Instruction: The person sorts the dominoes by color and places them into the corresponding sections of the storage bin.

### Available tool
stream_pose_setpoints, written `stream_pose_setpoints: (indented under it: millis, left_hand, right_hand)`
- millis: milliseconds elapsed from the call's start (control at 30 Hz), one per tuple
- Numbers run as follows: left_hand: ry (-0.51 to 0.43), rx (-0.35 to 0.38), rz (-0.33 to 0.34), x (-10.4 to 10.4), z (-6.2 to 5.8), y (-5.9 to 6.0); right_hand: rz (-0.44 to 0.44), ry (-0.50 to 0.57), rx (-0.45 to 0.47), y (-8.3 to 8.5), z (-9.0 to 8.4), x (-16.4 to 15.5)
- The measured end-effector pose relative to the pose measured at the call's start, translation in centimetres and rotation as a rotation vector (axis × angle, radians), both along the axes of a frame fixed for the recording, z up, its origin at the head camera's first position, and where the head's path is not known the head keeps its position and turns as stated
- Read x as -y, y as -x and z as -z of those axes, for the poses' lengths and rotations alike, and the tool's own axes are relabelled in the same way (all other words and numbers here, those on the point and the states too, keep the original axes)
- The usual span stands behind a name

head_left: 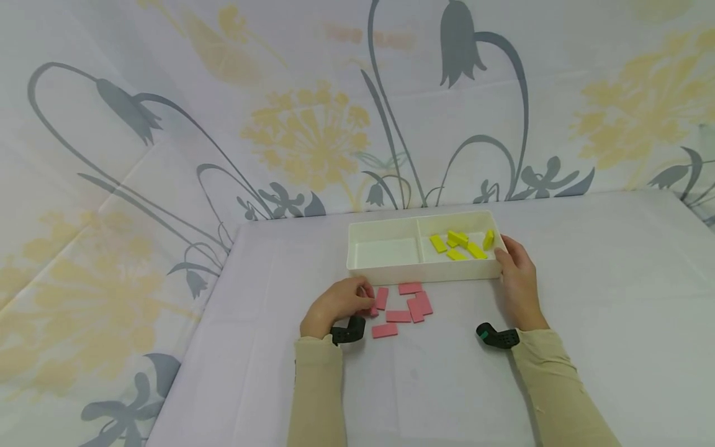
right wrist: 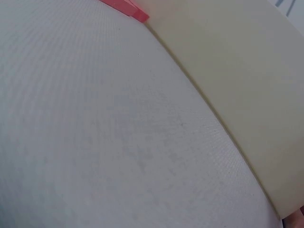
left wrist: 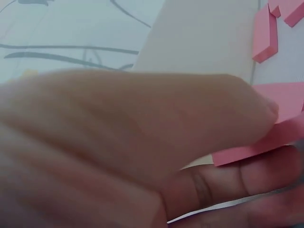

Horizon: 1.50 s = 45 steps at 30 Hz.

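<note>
Below center, loose pink blocks [head_left: 398, 316] lie beside the block [left wrist: 285, 133] our left fingers [left wrist: 266, 172] pinch, our right fingers [head_left: 516, 249] gripping the tray [head_left: 424, 273] above.

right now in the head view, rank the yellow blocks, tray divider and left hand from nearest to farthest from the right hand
1. Yellow blocks, in the right compartment
2. Tray divider, along that compartment's left side
3. Left hand, farthest left, pinching a pink block

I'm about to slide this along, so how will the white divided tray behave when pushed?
The white tray looks straight-sided, so probably stiff. It seems thin-walled, so likely light for its size. The yellow blocks sit loose inside, so they may shift.
</note>
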<state>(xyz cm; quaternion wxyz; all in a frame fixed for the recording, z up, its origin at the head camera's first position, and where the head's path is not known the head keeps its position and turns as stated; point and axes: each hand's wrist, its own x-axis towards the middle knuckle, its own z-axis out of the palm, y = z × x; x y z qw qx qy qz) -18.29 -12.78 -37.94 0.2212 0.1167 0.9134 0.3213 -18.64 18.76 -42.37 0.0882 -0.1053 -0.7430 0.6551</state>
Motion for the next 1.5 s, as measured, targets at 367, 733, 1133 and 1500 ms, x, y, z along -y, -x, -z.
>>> stream_pose_setpoints:
  millis: [367,733,1133,1500]
  left_hand:
    - [0.012,-0.018,-0.028,-0.2,-0.7,-0.2]
    - [-0.056,-0.083,-0.019,-0.1,-0.8,0.0]
    - [-0.144,-0.092,-0.069,-0.3,-1.1,0.2]
    - [-0.236,-0.128,-0.059,-0.1,-1.5,-0.1]
  right_hand:
    - [-0.009,0.006,-0.026,-0.1,0.2,-0.1]
    - [0.004,-0.001,-0.009,0.0,0.2,-0.1]
    - [0.007,-0.003,-0.024,0.0,0.2,-0.2]
    - [0.009,0.019,-0.032,0.1,0.4,-0.2]
